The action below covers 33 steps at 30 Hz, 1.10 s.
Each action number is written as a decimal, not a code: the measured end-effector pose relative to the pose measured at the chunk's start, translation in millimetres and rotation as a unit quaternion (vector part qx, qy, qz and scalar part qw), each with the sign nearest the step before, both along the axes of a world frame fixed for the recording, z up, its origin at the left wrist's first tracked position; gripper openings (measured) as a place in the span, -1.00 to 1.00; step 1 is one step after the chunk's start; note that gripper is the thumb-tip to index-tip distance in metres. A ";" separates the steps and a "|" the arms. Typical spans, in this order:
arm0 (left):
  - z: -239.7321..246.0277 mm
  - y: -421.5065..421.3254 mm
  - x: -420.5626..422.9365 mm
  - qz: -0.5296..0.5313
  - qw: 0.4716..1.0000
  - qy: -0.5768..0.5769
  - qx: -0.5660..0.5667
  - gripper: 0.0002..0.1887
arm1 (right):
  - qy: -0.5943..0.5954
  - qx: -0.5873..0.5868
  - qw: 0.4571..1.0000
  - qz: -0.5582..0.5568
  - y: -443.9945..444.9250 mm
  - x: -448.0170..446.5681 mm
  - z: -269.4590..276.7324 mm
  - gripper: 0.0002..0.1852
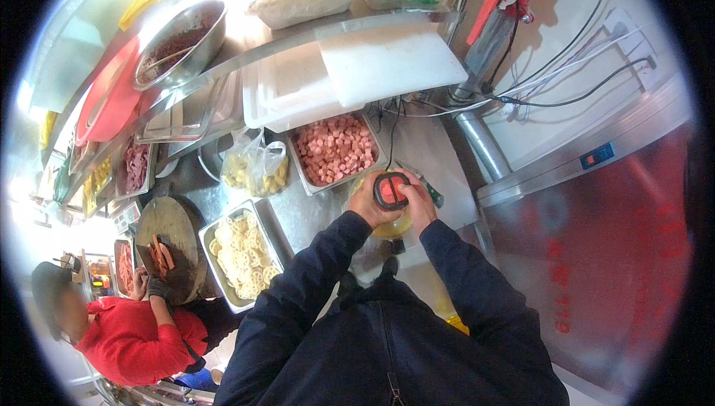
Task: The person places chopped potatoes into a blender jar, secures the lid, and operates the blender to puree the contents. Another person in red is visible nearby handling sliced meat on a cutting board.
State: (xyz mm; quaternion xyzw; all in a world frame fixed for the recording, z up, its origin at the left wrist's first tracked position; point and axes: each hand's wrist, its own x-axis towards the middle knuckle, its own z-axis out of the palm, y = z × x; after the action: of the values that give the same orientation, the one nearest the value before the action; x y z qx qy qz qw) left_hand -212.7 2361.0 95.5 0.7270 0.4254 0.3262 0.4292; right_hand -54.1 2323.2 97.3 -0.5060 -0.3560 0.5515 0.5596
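Both hands are on an electric food chopper [391,190], whose black motor head has a red top. My left hand [367,200] wraps around its left side. On the other side my right hand [420,200] grips it, with the thumb lying on the red top. Below the head, a clear bowl [394,230] with yellowish contents is partly covered by the hands. A black power cord [394,137] runs from the chopper towards the back. Just right of my right hand lies a tool with a dark green handle [434,194], partly hidden.
Cut pink sausage pieces [336,148] fill a metal tray behind the chopper. To the left are knotted plastic bags [255,169], wheel-shaped pieces [244,255] in a tray, and a round chopping block [167,210]. A co-worker in red [142,339] handles food there. A shelf [335,31] overhangs the counter.
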 end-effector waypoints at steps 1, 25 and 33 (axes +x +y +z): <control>0.5 -0.3 -0.5 0.001 1.000 0.003 -0.005 0.03 | -0.001 -0.001 1.000 -0.004 -0.1 -0.4 0.0 -0.53; -11.0 -0.9 0.1 0.003 1.000 -0.013 0.011 0.04 | -0.066 0.002 0.998 -0.017 -3.2 -4.5 4.2 -0.58; -10.6 -0.2 0.4 -0.003 1.000 -0.016 0.006 0.03 | -0.001 -0.012 1.000 -0.017 -4.4 -2.2 11.0 -0.54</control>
State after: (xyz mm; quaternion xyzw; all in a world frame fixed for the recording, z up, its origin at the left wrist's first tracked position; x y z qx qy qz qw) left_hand -212.3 2360.8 84.8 0.7257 0.4143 0.3390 0.4322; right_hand -56.3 2318.9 108.3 -0.5192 -0.3417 0.5453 0.5624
